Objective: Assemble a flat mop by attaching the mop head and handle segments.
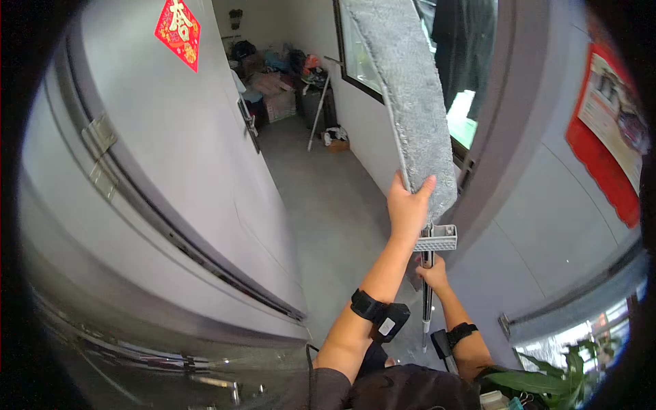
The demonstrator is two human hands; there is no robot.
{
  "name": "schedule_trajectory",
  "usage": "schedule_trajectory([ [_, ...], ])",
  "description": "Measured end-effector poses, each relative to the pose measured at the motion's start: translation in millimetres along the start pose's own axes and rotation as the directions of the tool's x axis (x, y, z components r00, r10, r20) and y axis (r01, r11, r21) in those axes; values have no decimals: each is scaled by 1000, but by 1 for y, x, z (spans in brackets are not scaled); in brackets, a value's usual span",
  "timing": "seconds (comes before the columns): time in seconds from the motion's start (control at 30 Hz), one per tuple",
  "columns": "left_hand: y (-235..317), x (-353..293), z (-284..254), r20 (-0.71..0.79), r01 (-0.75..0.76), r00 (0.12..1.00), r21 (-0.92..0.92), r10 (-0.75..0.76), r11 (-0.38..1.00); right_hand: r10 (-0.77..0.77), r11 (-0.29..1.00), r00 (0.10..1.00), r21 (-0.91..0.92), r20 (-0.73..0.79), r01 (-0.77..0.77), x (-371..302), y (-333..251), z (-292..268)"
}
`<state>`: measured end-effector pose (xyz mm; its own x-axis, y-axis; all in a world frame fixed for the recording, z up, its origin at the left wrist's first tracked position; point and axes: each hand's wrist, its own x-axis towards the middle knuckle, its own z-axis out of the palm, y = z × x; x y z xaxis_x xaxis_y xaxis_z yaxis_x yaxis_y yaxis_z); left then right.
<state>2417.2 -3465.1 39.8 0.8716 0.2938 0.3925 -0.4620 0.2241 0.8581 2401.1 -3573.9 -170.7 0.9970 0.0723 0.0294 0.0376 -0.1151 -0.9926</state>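
Observation:
A flat mop head [415, 89] with a fuzzy grey pad is raised up in front of me, tilted nearly upright. My left hand [410, 208] grips its lower end, thumb on the pad and fingers around the left edge. Below it, a light grey plastic scraper piece [437, 238] with a ridged face sits around the pole. My right hand [432, 272] is closed around the dark mop pole [428, 294] just under that piece. The pole's lower end runs down toward my body.
A grey door [225, 137] with a red diamond decoration [180, 33] stands open at left. Beyond lies a grey floor [324, 198], with piled bags and cloth [273, 82] and a leaning pole [318, 109]. A window is behind the mop; a leafy plant [553, 376] is at lower right.

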Motion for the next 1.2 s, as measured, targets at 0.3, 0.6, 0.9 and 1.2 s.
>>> schedule_trajectory([
  [0.3, -50, 19, 2, 229, -99, 972, 248, 41, 964, -63, 996, 996, 72, 62, 59, 52, 52, 1],
  [0.6, -37, 193, -1, 254, 2, 965, 228, -61, 974, -44, 998, 999, -53, -7, 44, 229, -10, 34],
  [0.9, -107, 388, -62, 92, -6, 996, 122, -5, 993, -91, 994, 994, -62, 63, 95, 411, -32, 104],
  [1.2, -85, 565, -206, -236, 70, 969, -9, -71, 997, -289, 944, 864, -30, 413, 329, 602, -89, 256],
])
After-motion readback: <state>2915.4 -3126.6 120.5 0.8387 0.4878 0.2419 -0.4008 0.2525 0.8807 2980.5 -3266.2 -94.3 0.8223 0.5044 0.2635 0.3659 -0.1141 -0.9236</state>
